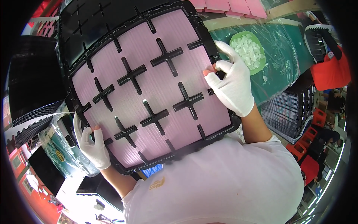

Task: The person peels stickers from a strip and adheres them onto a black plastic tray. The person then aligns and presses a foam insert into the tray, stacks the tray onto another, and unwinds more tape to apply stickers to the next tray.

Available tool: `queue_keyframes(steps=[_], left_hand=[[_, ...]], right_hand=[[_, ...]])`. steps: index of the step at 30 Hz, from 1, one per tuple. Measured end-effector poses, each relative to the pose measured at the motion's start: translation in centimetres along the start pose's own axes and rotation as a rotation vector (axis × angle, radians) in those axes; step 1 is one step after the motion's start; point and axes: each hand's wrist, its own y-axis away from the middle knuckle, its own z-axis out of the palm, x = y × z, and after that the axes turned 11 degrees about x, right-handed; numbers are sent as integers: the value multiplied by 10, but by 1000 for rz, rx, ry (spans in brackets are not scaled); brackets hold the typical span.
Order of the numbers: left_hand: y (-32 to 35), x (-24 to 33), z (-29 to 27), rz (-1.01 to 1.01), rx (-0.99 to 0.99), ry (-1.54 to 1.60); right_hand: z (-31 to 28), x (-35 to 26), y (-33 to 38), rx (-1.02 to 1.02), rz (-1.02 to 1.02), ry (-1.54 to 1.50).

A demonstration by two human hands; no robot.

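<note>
Tilted in front of me is a black plastic tray (194,24) with raised cross-shaped dividers. Pink, finely ribbed foam-like sheeting (171,89) shows between the crosses. My left hand (92,149), in a white glove with bare fingertips, grips the tray's left edge, thumb on top. On the opposite edge my right hand (234,87), gloved the same way, holds the rim between thumb and fingers, its index finger reaching up along the side. Small whitish bits sit at the tips of two crosses. Both hands' fingers are partly hidden beneath the tray.
Another black tray (74,44) lies just beyond. A light green bowl (262,66) of white chunks (246,48) stands on the plastic-covered green table (279,48). Pink sheets (231,6) lie at the far side. Stacked black trays (289,110) and red stools (296,149) are at right.
</note>
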Motion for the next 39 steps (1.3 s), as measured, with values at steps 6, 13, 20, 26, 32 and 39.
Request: queue_keyframes(steps=[6,13,20,26,32,39], left_hand=[[-2,-6,-4,42,-46,0],[-3,-7,-6,50,-48,-59],[-3,-3,-3,14,8,-25],[-4,-1,-3,36,4,-40],[-6,-1,-1,82,-9,-64],[-2,-4,-32,291,265,0]], right_hand=[[0,-2,-1,9,-31,8],[-1,-3,0,23,-55,14],[-1,-2,0,-14,-2,2],[-2,-2,0,-29,37,-12],[-4,-6,-3,-44,79,-35],[-18,-3,-21,292,-250,-76]])
